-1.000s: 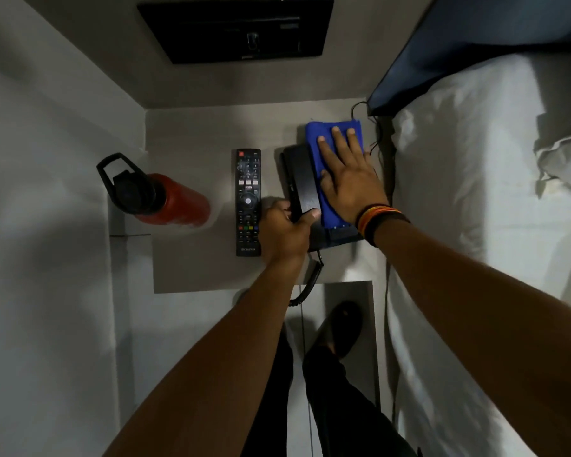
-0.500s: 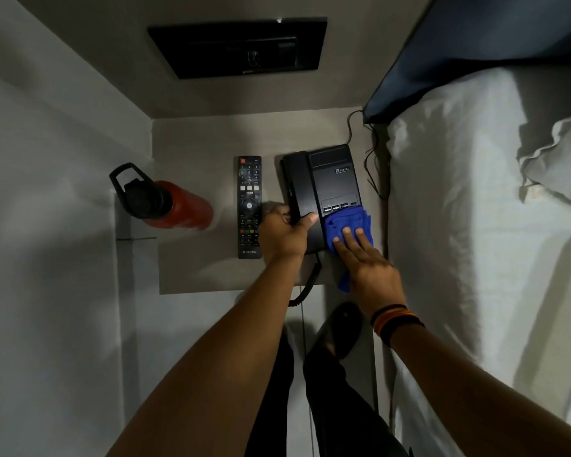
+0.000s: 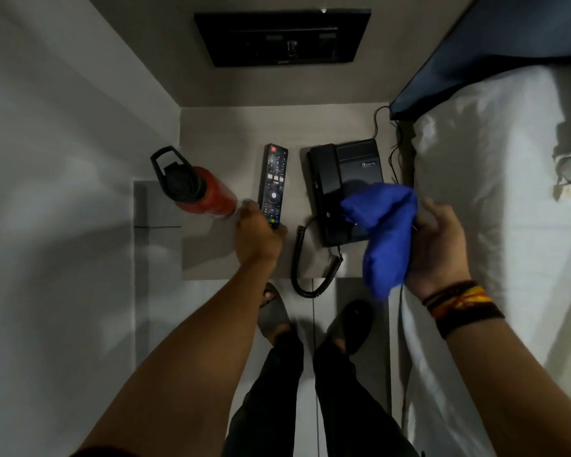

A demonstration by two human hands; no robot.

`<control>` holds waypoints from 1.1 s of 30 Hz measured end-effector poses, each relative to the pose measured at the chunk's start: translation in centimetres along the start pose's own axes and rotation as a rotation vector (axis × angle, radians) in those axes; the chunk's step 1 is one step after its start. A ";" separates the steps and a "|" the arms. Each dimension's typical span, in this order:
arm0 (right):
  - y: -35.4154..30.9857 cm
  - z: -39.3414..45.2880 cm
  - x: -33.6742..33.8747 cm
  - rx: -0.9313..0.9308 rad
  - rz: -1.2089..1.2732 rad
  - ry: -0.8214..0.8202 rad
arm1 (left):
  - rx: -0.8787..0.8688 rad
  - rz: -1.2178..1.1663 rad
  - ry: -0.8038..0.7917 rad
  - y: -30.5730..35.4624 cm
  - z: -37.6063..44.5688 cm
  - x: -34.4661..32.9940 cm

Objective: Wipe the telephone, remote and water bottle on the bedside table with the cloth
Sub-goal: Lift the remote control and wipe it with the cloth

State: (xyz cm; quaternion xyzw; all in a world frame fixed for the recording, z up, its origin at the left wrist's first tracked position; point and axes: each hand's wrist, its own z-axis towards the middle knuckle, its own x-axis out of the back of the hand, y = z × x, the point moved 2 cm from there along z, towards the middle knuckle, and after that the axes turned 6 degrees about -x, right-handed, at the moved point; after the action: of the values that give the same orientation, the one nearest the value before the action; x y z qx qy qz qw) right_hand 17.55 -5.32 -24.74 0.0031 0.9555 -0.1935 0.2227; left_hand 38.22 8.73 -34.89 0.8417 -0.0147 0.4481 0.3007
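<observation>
One telephone (image 3: 346, 189), one remote (image 3: 273, 183), one bottle (image 3: 198, 186), one cloth (image 3: 384, 232).

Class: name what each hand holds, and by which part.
The right hand holds the blue cloth, bunched at its right side. The left hand grips the remote at its near end.

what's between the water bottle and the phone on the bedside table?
Head view: the remote lies between water bottle and telephone, with the left hand at its near end.
</observation>
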 end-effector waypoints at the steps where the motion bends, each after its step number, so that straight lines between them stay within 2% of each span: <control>1: -0.3 0.2 -1.6 0.002 -0.045 -0.037 | 0.008 -0.037 -0.012 0.0 0.1 0.1; 3: -0.8 1.2 -4.3 0.045 -0.237 -0.040 | 0.063 -0.225 -0.058 -0.5 0.3 0.0; 5: -1.2 2.2 -6.3 0.146 -0.461 0.076 | 0.135 -0.498 -0.151 -0.8 -0.2 0.3; 8: -1.9 2.9 -9.1 0.354 -0.784 0.184 | 0.127 -0.710 -0.237 0.0 -2.3 2.0; 12: -1.3 2.8 -12.9 0.667 -1.320 0.149 | 0.011 -0.907 -0.286 1.7 -6.9 5.3; 14: 0.2 2.8 -14.1 0.717 -1.641 0.055 | -0.043 -0.961 -0.274 2.5 -8.7 6.7; 16: 1.7 2.1 -14.8 0.718 -1.796 0.028 | -0.061 -1.009 -0.225 3.1 -9.8 8.0; 20: 6.0 -2.2 -14.6 0.779 -1.901 0.007 | -0.014 -1.069 -0.159 3.2 -11.5 8.5; 23: 8.2 -5.9 -14.1 0.752 -1.851 -0.157 | 0.085 -1.036 -0.131 1.6 -12.5 7.5; 25: 7.3 -7.1 -13.3 0.679 -1.836 -0.264 | 0.189 -0.975 -0.145 0.5 -13.2 6.9; 27: 4.7 -7.9 -13.1 0.564 -1.677 -0.218 | 0.245 -0.918 -0.172 -0.3 -14.0 6.5; 29: 1.5 -8.2 -13.6 0.621 -1.495 -0.086 | 0.215 -0.963 -0.166 0.3 -14.7 6.9; 31: -0.7 -7.3 -14.3 0.744 -1.522 -0.016 | 0.141 -1.008 -0.181 2.1 -15.1 7.7; 33: -1.4 -5.7 -14.6 0.759 -1.712 -0.029 | 0.068 -1.039 -0.197 3.5 -15.4 8.4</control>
State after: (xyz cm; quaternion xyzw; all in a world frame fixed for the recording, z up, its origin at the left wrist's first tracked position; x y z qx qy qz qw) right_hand 28.17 -3.33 -13.28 -0.6315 0.5023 -0.5906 0.0005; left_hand 30.74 15.90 -20.39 0.7854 0.3909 0.1591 0.4528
